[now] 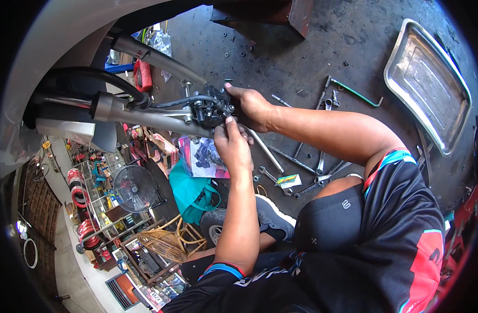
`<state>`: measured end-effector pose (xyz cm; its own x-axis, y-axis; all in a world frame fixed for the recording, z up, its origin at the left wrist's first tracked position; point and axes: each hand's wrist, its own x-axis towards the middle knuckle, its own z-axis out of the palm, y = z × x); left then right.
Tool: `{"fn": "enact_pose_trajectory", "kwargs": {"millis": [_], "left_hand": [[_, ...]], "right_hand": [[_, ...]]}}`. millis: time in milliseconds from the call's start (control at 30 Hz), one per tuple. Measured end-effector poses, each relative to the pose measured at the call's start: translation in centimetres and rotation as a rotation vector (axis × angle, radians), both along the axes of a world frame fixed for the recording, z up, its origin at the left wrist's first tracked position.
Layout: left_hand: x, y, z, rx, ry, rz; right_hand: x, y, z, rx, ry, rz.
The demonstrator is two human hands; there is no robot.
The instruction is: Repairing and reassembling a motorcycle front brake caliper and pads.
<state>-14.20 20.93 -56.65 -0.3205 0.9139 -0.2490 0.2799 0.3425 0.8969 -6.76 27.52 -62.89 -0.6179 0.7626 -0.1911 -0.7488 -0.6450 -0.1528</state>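
A black brake caliper (210, 107) with a hose and bolts sits beside the silver fork tube (160, 117) of a two-wheeler. My left hand (231, 141) grips its lower right part with the thumb up on its edge. My right hand (252, 107) is closed at its right side, thumb at the upper edge and fingertips hidden. A second fork tube (166, 62) runs above, and the black brake hose (166, 102) crosses toward the caliper. Under my hands lie a plastic bag with dark parts (202, 156) and a long metal bar (267, 151).
Wrenches (321, 164), a green-handled tool (353, 91), sockets and a small packet (288, 180) lie on the dark floor. A metal tray (427, 83) is at right, a metal block (260, 18) at top. A teal bag (189, 193), fan (134, 188), wicker piece (166, 240) and cluttered shelves are lower left.
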Motion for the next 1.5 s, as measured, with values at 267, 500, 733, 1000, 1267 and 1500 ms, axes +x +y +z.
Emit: {"fn": "enact_pose_trajectory", "kwargs": {"millis": [267, 500, 733, 1000, 1267, 1500], "left_hand": [[0.2, 0.5, 0.6, -0.171, -0.777, 0.239], [0.1, -0.5, 1.5, -0.169, -0.303, 0.046], [-1.6, 0.3, -0.3, 0.105, 0.697, -0.19], [-1.4, -0.6, 0.4, -0.231, -1.403, 0.172], [-1.3, 0.0, 0.2, 0.226, 0.822, -0.256], [-1.8, -1.7, -0.4, -0.345, -0.922, 0.146]], "right_hand": [[0.2, 0.6, 0.0, -0.02, 0.003, 0.113], [-0.1, 0.7, 1.7, -0.129, 0.072, -0.073], [-1.0, 0.6, 2.2, -0.182, 0.09, -0.161], [0.1, 0.3, 2.2, -0.083, -0.136, -0.024], [-0.8, 0.3, 1.8, -0.153, 0.078, -0.138], [-1.6, 0.7, 1.5, -0.189, -0.016, -0.204]]}}
